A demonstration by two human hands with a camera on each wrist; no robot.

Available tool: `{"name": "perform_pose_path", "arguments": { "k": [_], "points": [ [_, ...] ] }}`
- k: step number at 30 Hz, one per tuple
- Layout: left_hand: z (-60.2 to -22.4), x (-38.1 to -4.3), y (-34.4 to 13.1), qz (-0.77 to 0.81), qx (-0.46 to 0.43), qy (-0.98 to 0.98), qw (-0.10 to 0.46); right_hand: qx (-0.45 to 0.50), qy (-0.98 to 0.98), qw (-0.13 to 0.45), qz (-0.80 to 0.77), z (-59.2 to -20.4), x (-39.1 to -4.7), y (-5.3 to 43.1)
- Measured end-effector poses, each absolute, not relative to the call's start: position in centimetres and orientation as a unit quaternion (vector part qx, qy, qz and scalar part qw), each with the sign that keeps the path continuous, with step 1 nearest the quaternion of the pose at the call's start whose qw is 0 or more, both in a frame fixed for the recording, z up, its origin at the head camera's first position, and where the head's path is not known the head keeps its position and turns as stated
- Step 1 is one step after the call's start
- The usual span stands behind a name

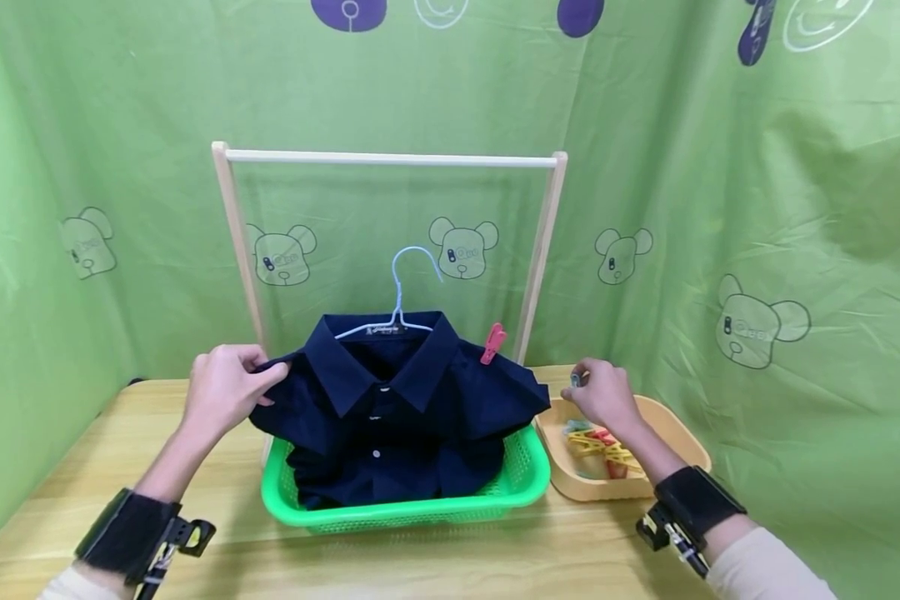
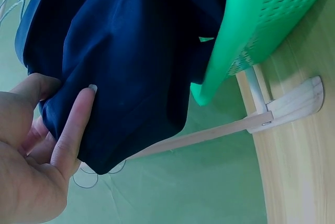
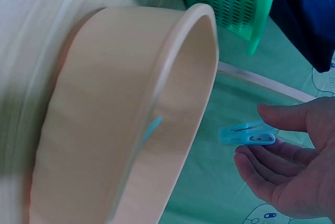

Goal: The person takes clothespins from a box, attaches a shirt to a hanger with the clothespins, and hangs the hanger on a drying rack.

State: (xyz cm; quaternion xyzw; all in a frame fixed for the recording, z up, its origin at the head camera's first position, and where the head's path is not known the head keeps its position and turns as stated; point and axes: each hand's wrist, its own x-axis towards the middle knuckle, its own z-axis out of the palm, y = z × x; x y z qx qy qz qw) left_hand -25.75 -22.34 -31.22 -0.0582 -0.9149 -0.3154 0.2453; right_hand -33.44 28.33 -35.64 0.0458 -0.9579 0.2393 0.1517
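A wooden table (image 1: pixel 495 558) stands before green curtains. The left hand (image 1: pixel 221 387) pinches a navy shirt (image 1: pixel 397 400) on a hanger over a green basket (image 1: pixel 528 479). The right hand (image 1: pixel 603 392) pinches a blue clip (image 3: pixel 247 134) above a tan bowl (image 1: pixel 682 425); clipping the unpinned shoulder likely follows.

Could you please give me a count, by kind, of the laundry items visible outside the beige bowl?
Shirt: 1
Hanger: 1
Clothespins: 2, pink on the shirt, blue in the right hand
Basket: 1
Rack: 1
Total: 6
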Motion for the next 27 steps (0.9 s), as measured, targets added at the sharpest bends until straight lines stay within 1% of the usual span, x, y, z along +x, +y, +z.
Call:
{"name": "perform_pose_path", "arguments": {
  "k": [10,19,27],
  "points": [
    [-31.2,-25.7,-22.4,-0.310,-0.059,-0.917,0.245,0.061,-0.947,0.194,0.249,-34.2,-32.8,27.8],
    [-31.2,-25.6,-22.4,-0.310,-0.057,-0.918,0.239,0.068,-0.945,0.189,0.259,-32.5,-32.1,26.9],
    [-31.2,-25.7,-22.3,-0.306,-0.059,-0.919,0.241,0.076,-0.944,0.196,0.255,-31.1,-31.4,26.2]
  ]
}}
